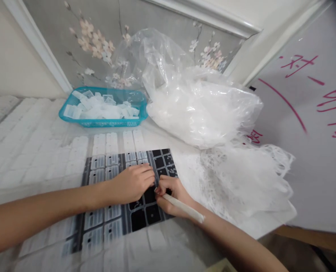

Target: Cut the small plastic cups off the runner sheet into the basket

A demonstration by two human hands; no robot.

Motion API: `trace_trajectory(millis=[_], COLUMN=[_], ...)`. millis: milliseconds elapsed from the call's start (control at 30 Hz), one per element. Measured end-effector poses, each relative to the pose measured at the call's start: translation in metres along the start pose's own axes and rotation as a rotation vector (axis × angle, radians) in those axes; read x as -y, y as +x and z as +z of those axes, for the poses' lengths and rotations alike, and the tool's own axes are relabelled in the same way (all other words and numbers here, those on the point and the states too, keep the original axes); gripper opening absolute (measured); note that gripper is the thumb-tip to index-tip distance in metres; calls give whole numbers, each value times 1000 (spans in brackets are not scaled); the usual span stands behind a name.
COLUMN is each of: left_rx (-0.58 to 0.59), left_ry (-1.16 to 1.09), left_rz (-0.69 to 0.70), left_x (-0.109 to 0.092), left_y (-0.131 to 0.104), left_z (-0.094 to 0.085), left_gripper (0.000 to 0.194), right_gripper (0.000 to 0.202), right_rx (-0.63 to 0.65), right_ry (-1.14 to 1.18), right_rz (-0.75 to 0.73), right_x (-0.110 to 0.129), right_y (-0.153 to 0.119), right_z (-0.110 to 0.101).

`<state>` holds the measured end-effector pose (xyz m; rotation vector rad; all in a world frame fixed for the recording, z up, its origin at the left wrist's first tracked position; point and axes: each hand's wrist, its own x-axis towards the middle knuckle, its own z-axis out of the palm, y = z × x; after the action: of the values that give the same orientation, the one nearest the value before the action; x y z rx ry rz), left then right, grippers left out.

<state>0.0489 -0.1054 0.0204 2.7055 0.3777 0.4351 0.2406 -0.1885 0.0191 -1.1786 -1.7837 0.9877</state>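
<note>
While the right hand [172,193] clamps a white stick [186,210], its tail pointing to four o'clock, the left hand [132,183] lies just beside at nine, over the black sheet [138,220]; whether it grips anything, I cannot tell. Clear trays [96,176] line the sheet's nine-o'clock side, with a blue basket [114,122] at eleven from the hands and a bag [202,109] at one.

Bag [198,109] and basket [111,122] block ahead; above lies open.

The left hand [132,184] covers whatever lies beneath its palm. In the right hand [179,190], the white stick's [185,209] tip is indistinct. The white board [301,181] is cut off at right.
</note>
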Motion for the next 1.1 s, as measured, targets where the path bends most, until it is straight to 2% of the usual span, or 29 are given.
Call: trace_trajectory(millis=[67, 100, 167, 233, 300, 333, 367, 400, 467, 600, 667, 733, 833, 900, 1100], left_rx=[-91, -172, -420, -752, -1038, -1107, -1129, -1112, -981, -501, -258, -97, -6, 33, 151], left_ry=[-262, -436, -852, -1266, -1523, -1577, -1594, -1587, -1544, -1351, -1121, -774, -257, -48, 197], left_rz=[-193, -326, -595, -794, -863, -863, -852, -837, -827, -840, -782, -624, -311, -180, -89], left_x=[0, 2, 7, 16, 26, 30, 33, 34, 31, 14, 6, 1, -1, -1, 0], left_y=[2, 4, 9, 14, 15, 14, 12, 9, 1, -11, -16, -20, -27, -32, -39], left_z=[-6, -10, -21, -35, -51, -58, -64, -69, -75, -68, -61, -55, -47, -42, -30], left_gripper=[19, 19, 18, 16, 15, 14, 13, 11, 6, 12, 22, 28, 21, 16, 17], right_gripper=[26, 26, 27, 28, 29, 29, 29, 29, 29, 29, 29, 28, 26, 26, 27], right_rx=[16, 19, 18, 9, 15, 23, 28, 28, 7, -9, 30, 78, 115, 104, 86], right_ry=[-1, -8, -30, -58, -82, -91, -95, -91, -62, -3, 0, -2, -10, -7, 28], right_rz=[11, 16, 15, -2, -33, -53, -75, -100, -147, -179, -179, -191, -217, -231, -214], right_x=[1, 1, 1, 0, 0, 0, 0, 1, 3, 6, 3, -2, -9, -11, -11], right_y=[2, 2, 1, -1, -4, -5, -6, -7, -7, -3, -1, 1, 1, 1, 0], right_z=[0, 0, 2, 4, 6, 7, 7, 7, 7, 11, 17, 22, 28, 29, 28])
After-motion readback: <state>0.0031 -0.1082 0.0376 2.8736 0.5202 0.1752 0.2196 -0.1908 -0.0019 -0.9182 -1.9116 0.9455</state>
